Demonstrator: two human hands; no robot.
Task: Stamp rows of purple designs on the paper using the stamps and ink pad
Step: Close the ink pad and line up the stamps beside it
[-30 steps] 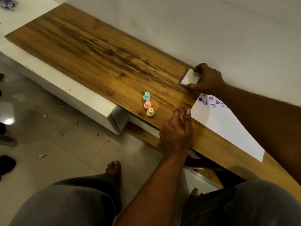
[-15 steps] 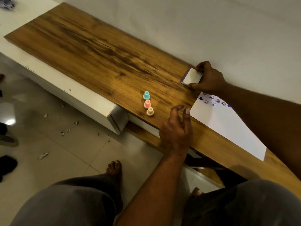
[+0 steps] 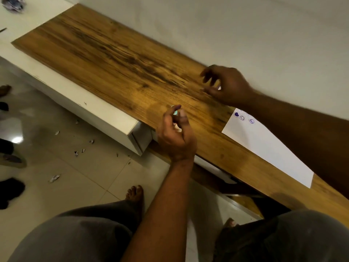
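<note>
A white paper (image 3: 264,148) lies on the right of the wooden shelf (image 3: 113,59), with a purple heart and smiley prints (image 3: 242,117) at its far corner. My left hand (image 3: 177,135) is over the small stamps near the front edge. Its thumb and forefinger pinch the teal stamp (image 3: 175,112), and a pale bit of another stamp (image 3: 177,128) shows under the palm. My right hand (image 3: 226,84) hovers blurred near the wall with fingers spread and holds nothing. It hides the ink pad except for a white sliver (image 3: 219,88).
The wall (image 3: 245,35) runs right behind the shelf. A white cabinet (image 3: 85,110) sits below the shelf's front edge. Paper scraps (image 3: 79,151) litter the tiled floor, where my knees and bare feet (image 3: 135,193) show. Dark shoes (image 3: 9,188) sit at the left.
My left hand moved left onto the stamps and closed on the teal one. My right hand let go of the ink pad and lifted with its fingers spread.
</note>
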